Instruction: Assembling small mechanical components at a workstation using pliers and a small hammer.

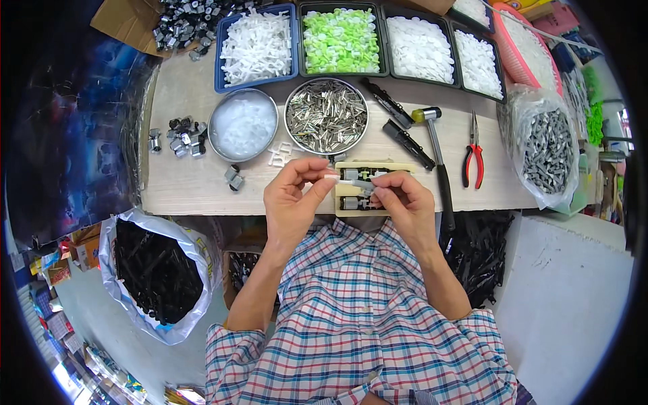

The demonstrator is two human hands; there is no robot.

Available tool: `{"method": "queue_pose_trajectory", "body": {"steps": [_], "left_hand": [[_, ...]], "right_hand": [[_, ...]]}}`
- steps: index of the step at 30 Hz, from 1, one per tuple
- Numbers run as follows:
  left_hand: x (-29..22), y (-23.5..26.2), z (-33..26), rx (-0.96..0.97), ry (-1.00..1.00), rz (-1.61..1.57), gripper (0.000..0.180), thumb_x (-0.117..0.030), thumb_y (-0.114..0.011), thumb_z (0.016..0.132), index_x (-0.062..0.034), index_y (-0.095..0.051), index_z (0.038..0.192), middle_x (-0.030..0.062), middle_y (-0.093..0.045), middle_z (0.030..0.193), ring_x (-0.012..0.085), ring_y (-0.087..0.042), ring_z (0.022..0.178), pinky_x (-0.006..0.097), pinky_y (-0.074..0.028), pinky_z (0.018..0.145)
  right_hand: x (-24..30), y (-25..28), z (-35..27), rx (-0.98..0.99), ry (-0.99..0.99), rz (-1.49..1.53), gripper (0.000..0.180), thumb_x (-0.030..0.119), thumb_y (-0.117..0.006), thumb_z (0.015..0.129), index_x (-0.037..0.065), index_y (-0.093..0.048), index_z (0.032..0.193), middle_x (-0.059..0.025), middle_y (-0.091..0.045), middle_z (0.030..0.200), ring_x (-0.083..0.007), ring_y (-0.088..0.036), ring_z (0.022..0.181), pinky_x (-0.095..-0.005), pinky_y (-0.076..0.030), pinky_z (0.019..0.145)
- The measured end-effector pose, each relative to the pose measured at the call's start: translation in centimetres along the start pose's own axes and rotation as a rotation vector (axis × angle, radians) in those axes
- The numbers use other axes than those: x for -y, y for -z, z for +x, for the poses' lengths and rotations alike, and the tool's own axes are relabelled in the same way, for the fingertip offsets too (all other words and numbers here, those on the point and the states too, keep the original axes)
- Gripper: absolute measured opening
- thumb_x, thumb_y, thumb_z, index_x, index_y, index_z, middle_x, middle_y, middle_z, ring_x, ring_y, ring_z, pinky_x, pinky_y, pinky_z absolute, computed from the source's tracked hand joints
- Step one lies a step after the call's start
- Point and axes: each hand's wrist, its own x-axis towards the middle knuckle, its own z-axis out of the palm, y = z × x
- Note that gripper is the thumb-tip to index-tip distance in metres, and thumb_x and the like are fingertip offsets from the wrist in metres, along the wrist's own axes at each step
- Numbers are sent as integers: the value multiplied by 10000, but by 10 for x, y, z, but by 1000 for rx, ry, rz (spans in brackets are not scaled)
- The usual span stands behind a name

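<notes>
A small white plastic piece point(332, 177) is pinched by the left hand point(291, 202) and right hand point(405, 202), just above the wooden jig point(344, 214). Two slots look filled; assembly seems unfinished.

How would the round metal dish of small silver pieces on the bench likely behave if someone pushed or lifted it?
The round metal dish looks heaped with metal pieces, so probably heavy for its size. Its flat base should slide rather than roll. Tilting it would likely spill the loose pieces.
</notes>
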Motion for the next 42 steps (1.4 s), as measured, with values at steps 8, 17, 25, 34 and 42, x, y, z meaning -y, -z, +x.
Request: {"method": "queue_pose_trajectory", "body": {"steps": [8, 17, 25, 34, 42], "left_hand": [[8, -9, -7, 86, -146, 207, 216, 86, -705, 881, 38, -691, 1091, 97, -719, 1038, 143, -685, 957, 261, -541, 857], [10, -29, -10, 87, -496, 596, 286, 53, -725, 832, -3, -699, 1111, 140, -693, 1084, 285, -660, 1002, 354, -519, 886], [21, -39, -13, 163, -634, 777, 236, 16, -752, 764, -24, -706, 992, 100, -635, 955, 316, -593, 955, 400, -497, 801], [30, -58, -12, 259, -700, 918, 182, -57, -722, 727, -43, -681, 904, 63, -606, 925, 291, -579, 977, 415, -470, 817], [33, -64, -12, 289, -728, 994, 204, -28, -730, 694, -38, -675, 891, 67, -614, 909, 286, -597, 964, 413, -473, 806]], "right_hand": [[8, 20, -5, 1, -218, 217, 95, 24, -674, 954, -15, -640, 1034, -32, -664, 921, -85, -646, 813, -234, -559, 771], [-2, 50, -28, -90, -138, -73, 88, 34, -702, 933, -13, -657, 992, -17, -670, 884, -57, -609, 792, -206, -496, 722], [-2, 58, -36, -78, -64, -360, 51, -7, -677, 935, -18, -645, 973, -3, -634, 866, -52, -581, 769, -200, -478, 695], [-10, 57, -30, -60, 41, -390, 55, -46, -668, 918, -26, -653, 967, -20, -636, 890, -64, -598, 785, -205, -495, 706], [-14, 47, -31, -139, 192, -597, 164, -28, -735, 845, -4, -690, 1000, -108, -584, 1010, -189, -632, 792, -290, -519, 682]]}}
